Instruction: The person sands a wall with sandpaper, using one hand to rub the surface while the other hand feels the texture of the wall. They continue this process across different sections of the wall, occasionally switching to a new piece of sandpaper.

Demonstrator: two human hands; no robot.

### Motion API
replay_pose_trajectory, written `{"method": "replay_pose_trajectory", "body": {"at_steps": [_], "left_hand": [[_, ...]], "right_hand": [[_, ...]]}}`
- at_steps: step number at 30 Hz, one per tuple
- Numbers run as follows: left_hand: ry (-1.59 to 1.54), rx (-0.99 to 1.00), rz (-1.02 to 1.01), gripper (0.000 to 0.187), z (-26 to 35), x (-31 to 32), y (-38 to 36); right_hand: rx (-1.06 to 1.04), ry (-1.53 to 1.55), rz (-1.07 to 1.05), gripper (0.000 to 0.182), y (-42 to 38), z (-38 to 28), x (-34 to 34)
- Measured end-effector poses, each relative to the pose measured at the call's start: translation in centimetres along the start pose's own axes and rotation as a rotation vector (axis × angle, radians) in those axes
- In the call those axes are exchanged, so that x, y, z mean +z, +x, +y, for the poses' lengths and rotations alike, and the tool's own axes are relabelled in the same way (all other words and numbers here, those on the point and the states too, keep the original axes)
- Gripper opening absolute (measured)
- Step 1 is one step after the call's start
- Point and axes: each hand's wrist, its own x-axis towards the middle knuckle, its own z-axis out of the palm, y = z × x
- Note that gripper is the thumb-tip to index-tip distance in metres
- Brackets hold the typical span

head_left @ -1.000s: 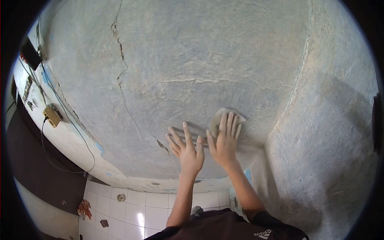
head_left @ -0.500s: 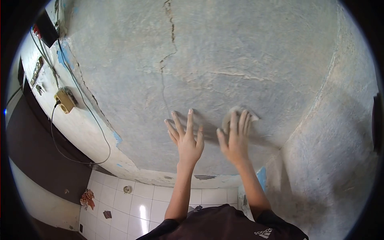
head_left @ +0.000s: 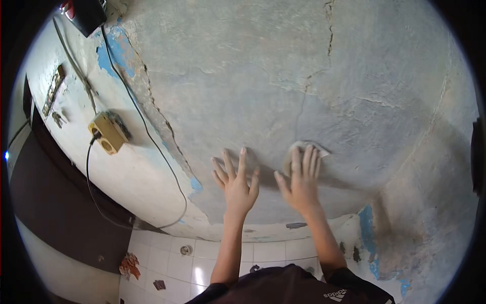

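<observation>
A grey plastered wall (head_left: pixel 243 111) fills the middle of the view. Against it my left hand (head_left: pixel 238 185) lies with fingers spread and nothing in it. To its right, my right hand (head_left: pixel 302 182) presses a pale sheet that looks like sandpaper (head_left: pixel 324 151) to the wall. One corner of the sheet sticks out beyond the fingers; the rest is hidden under them. A thin crack (head_left: pixel 330 30) runs down the plaster above my right hand.
On the left wall hang a yellow socket block (head_left: pixel 107 133) with a plugged-in looping cable (head_left: pixel 152 137), keys (head_left: pixel 58 119) and a black device (head_left: pixel 83 15). Blue paint patches (head_left: pixel 368 230) show at the corner. An orange-brown crumpled item (head_left: pixel 129 266) lies on the tiled floor (head_left: pixel 167 251).
The view has swung left, so the crack and socket block sit further right. Both hands have shifted left along the wall, the right one still holding the sheet against it.
</observation>
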Motion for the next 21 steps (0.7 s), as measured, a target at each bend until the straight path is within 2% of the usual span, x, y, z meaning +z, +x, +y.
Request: {"method": "replay_pose_trajectory", "body": {"at_steps": [1, 3, 4, 6, 7, 9, 10, 12, 13, 15, 18, 21], "left_hand": [[-0.004, 0.02, -0.003, 0.065, -0.7, -0.2, -0.2], [-0.048, 0.04, -0.046, 0.07, -1.2, 0.2, -0.4], [-0.038, 0.045, -0.072, 0.078, -1.3, 0.6, -0.5], [-0.063, 0.047, -0.125, 0.084, -1.2, 0.4, -0.7], [-0.071, 0.037, -0.155, 0.091, -1.0, 0.4, -0.5], [-0.087, 0.067, -0.198, 0.092, -1.5, -0.1, -0.5], [-0.089, 0.067, -0.228, 0.093, -1.8, -0.2, -0.5], [-0.048, 0.086, -0.252, 0.093, -2.3, 0.0, -0.7], [0.005, 0.085, -0.256, 0.093, -2.5, 0.2, -0.8], [-0.04, 0.112, -0.242, 0.093, -2.4, 0.2, -1.1], [-0.085, 0.089, -0.237, 0.087, -1.8, -0.1, -0.9], [-0.071, 0.086, -0.224, 0.089, -1.7, 0.2, -1.1]], "right_hand": [[0.013, -0.007, 0.014, 0.075, 1.3, -0.2, -0.6], [0.07, -0.039, 0.232, 0.073, 4.8, 0.2, -2.0], [0.084, -0.061, 0.23, 0.073, 5.8, 0.2, -1.9], [0.213, -0.033, 0.42, 0.071, 7.3, -1.1, -1.2], [0.231, -0.057, 0.434, 0.071, 6.8, -2.0, -0.4], [0.186, -0.046, 0.303, 0.071, 3.6, -3.7, 2.7], [0.205, -0.066, 0.311, 0.071, 1.4, -4.1, 4.5], [0.203, -0.025, 0.05, 0.071, -1.8, -5.1, 6.5], [0.22, -0.038, 0.052, 0.071, -1.8, -4.5, 6.4], [0.165, -0.031, 0.209, 0.069, 0.2, -2.1, 5.6], [0.197, 0.012, 0.431, 0.066, 6.0, 0.0, -0.1], [0.194, -0.011, 0.463, 0.066, 6.9, 0.8, -1.4]]}}
